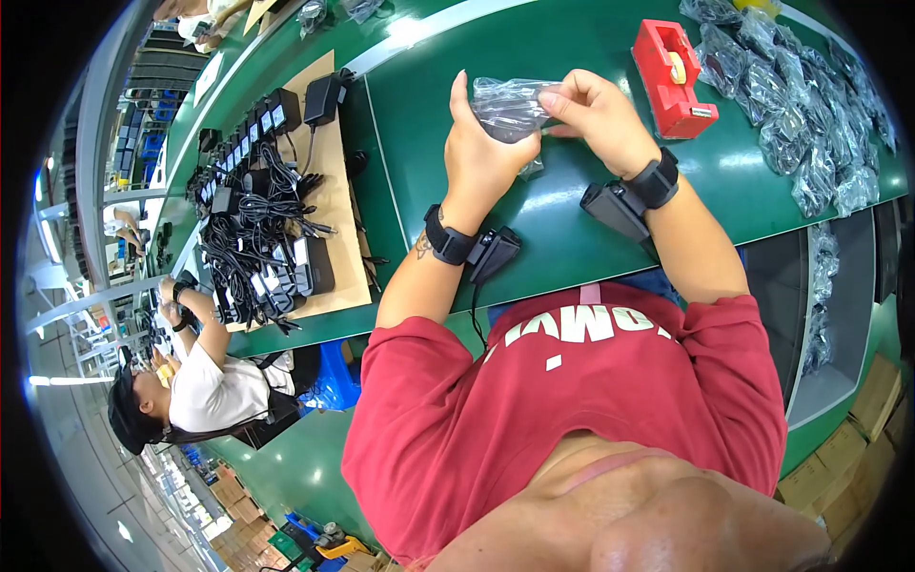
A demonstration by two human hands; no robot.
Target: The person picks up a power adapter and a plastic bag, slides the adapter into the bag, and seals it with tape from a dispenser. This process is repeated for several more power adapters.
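Head view: green bench (572, 238) on a factory line, black power adapters (262, 219) with cords on cardboard to the left. Left hand (481, 157) and right hand (596, 110) both closed on one clear plastic bag (505, 107), held just above the bench. Red tape dispenser (672, 76) near the right hand. Risk, as I judge it: thin film tearing or slipping under the right hand's pinch, contents dropping out.

A long green workbench (572, 238) is being lit from overhead; cardboard boxes (858, 448) are being kept on the floor beside it.
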